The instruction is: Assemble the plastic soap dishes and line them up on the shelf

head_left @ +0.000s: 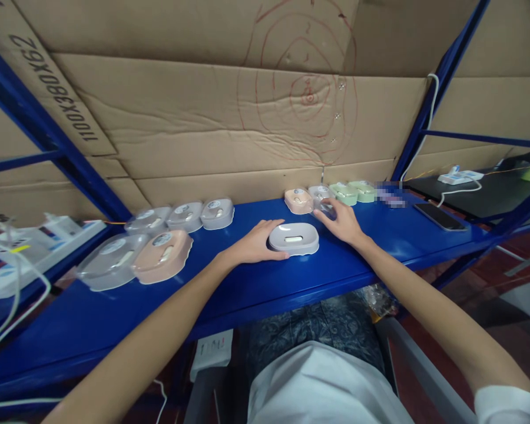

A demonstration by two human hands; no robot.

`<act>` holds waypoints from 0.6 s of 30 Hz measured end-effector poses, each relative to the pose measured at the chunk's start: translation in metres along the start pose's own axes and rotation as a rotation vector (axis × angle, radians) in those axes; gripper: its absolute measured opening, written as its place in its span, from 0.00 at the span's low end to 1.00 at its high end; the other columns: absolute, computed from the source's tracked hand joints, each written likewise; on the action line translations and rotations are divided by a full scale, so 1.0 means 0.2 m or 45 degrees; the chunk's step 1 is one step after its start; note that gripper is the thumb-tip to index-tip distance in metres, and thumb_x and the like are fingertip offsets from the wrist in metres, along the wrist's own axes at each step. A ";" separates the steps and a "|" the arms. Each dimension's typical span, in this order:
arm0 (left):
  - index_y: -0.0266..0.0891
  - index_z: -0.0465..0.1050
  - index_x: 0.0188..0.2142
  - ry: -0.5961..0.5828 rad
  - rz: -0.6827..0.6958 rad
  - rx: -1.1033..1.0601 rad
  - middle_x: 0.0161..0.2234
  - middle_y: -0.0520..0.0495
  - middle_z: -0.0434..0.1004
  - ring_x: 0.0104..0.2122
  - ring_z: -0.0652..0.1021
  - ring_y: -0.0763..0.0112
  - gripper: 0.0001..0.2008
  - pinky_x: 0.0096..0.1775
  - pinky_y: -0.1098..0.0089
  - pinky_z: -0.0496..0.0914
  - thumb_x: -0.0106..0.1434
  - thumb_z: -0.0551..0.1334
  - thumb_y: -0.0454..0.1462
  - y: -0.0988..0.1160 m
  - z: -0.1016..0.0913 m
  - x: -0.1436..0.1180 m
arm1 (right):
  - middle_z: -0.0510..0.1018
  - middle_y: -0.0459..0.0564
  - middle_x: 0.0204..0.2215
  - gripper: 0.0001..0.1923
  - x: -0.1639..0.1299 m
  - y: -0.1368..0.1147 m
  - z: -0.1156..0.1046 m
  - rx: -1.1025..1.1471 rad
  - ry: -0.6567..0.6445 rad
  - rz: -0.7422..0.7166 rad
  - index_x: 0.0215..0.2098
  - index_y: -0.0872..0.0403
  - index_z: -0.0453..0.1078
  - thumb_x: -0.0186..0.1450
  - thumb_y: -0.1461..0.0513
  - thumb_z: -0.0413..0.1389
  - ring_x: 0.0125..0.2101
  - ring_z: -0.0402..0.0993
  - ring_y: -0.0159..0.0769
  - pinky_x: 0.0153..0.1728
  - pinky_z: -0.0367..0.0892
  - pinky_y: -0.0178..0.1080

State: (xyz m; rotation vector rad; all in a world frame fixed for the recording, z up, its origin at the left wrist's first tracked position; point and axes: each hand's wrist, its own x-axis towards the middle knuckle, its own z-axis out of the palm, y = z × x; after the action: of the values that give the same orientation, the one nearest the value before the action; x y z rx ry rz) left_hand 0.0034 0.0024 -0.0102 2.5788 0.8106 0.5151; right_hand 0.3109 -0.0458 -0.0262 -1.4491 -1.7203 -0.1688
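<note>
A grey soap dish point(294, 238) lies on the blue shelf point(229, 282) in front of me. My left hand point(257, 241) rests against its left side, fingers curled along the edge. My right hand point(341, 220) reaches past it to a grey dish point(320, 194) in the back row and touches its front edge. That row also holds a pink dish point(298, 200) and two green dishes point(354, 192). Whether the right hand grips the dish is unclear.
To the left stand three grey dishes point(184, 215), then a clear one point(110, 261) and a pink one point(163, 255). A phone point(440, 217) lies at the right. Power strips point(460, 175) sit on the side shelves. Cardboard point(256, 106) closes the back.
</note>
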 end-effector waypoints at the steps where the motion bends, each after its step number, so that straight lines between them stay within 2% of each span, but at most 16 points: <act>1: 0.43 0.63 0.74 0.004 -0.006 -0.011 0.72 0.35 0.68 0.69 0.68 0.34 0.52 0.70 0.40 0.59 0.55 0.76 0.58 0.00 0.01 0.00 | 0.86 0.58 0.49 0.26 0.00 -0.01 0.00 0.062 0.047 -0.010 0.54 0.51 0.78 0.72 0.42 0.60 0.46 0.84 0.54 0.51 0.78 0.57; 4: 0.42 0.58 0.76 0.003 -0.046 -0.045 0.75 0.34 0.62 0.73 0.62 0.33 0.56 0.72 0.39 0.56 0.55 0.76 0.58 0.01 0.03 0.00 | 0.86 0.56 0.51 0.23 0.00 -0.06 -0.01 0.243 0.085 -0.162 0.53 0.51 0.79 0.70 0.44 0.63 0.51 0.84 0.52 0.56 0.77 0.56; 8: 0.42 0.53 0.78 0.012 -0.041 -0.108 0.77 0.32 0.57 0.74 0.62 0.34 0.60 0.72 0.39 0.57 0.54 0.77 0.57 0.04 0.06 0.00 | 0.86 0.55 0.53 0.21 -0.02 -0.10 -0.01 0.414 -0.007 -0.317 0.52 0.49 0.81 0.68 0.46 0.67 0.56 0.83 0.50 0.61 0.75 0.57; 14: 0.39 0.48 0.79 0.044 -0.066 -0.212 0.71 0.26 0.66 0.71 0.67 0.36 0.65 0.69 0.41 0.62 0.52 0.79 0.55 0.05 0.09 0.00 | 0.87 0.56 0.51 0.22 -0.05 -0.13 0.01 0.536 -0.126 -0.428 0.52 0.51 0.82 0.65 0.49 0.71 0.52 0.85 0.47 0.57 0.78 0.54; 18: 0.40 0.49 0.78 0.046 -0.072 -0.182 0.74 0.26 0.61 0.73 0.64 0.35 0.64 0.70 0.40 0.60 0.52 0.79 0.57 0.04 0.10 0.00 | 0.88 0.55 0.51 0.23 -0.07 -0.14 0.03 0.532 -0.152 -0.506 0.53 0.50 0.82 0.64 0.50 0.72 0.52 0.85 0.48 0.57 0.78 0.53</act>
State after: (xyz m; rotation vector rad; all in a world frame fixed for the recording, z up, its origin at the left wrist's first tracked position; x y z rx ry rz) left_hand 0.0167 -0.0085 -0.0234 2.4155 0.8258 0.5827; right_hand 0.2821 -0.0614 -0.0276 -0.8218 -1.9846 0.0671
